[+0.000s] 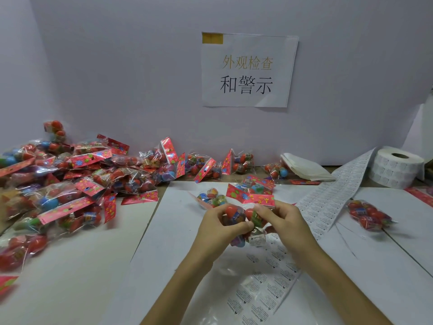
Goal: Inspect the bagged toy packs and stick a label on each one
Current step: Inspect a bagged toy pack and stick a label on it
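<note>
Pinching the toy pack from both sides, the curled fingers of the left hand and right hand hold it just above the label strip, its long axis seemingly running away from the person, both hands equally near, the heap of packs well left of that strip.

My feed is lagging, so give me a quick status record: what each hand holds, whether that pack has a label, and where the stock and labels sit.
left hand: grips the held pack from its left side
right hand: grips the same pack from the right
label status: a white warning label shows on the pack's lower part
label roll: far right, its strip trailing toward the person
pile of packs: heaped on the left
single pack: lies alone, right of the strip
</note>
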{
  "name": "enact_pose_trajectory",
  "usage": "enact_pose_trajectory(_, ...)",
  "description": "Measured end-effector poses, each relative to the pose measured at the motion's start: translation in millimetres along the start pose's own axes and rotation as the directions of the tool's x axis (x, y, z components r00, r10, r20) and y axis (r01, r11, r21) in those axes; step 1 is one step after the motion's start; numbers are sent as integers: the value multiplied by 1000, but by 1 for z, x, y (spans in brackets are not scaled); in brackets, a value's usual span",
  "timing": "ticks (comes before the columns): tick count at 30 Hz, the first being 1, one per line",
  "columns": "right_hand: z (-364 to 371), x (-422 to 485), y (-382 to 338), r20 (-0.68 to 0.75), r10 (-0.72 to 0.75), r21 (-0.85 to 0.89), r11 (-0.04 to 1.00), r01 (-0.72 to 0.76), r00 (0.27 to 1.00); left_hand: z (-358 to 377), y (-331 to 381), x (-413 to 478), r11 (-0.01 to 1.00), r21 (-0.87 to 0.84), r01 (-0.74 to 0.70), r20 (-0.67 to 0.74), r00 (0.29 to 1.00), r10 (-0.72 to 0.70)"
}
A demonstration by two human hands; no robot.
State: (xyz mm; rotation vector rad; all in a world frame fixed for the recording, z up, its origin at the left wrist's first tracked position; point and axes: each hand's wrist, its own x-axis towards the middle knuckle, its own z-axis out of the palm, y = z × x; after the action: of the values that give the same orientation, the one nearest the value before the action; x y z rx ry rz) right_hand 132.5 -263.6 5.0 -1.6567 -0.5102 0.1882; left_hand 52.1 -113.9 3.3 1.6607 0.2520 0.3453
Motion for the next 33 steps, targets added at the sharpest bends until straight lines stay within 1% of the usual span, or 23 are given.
enact_pose_trajectory(3,-4,1,-1,-33,-27,-26,999,26,999,3,-1,-1,999,-19,-36,37,999,37)
enact_pose_trajectory(7,-7,1,-2,-21,-63,-108,992,60,998,4,2,-2,998,-2,-58,15,998,58)
enact_pose_trajectory(12,-5,-1,-1,-12,-95,-203,975,91,995,2,-2,4,999,50,7,-56,998,-4)
enact_pose_trajectory(14,-4,-1,-1,-6,-120,-263,958,114,993,2,-4,6,999,36,12,-77,997,-9)
enact_pose_trajectory(16,-4,-2,-1,-5,-135,-285,950,128,991,3,-5,6,1000,4,16,-75,997,-16)
enact_pose_trajectory(19,-4,-2,-2,7,-140,-259,956,137,990,4,-4,6,999,-47,24,-64,998,-27)
enact_pose_trajectory(21,-4,-2,-2,25,-138,-226,964,140,990,3,-5,8,997,-64,35,-90,995,-40)
enact_pose_trajectory(24,-5,-2,-3,82,-94,-166,980,107,992,1,-5,8,997,-56,45,-121,991,-51)
enact_pose_trajectory(27,-10,-2,-5,121,-42,-103,993,55,992,2,-4,7,997,-56,57,-77,995,-61)
enact_pose_trajectory(30,-16,0,-7,122,-76,-34,996,81,990,6,-5,4,998,-13,55,-35,998,-55)
enact_pose_trajectory(33,-21,3,-8,92,-110,13,994,110,990,9,-1,1,999,-1,54,-1,999,-54)
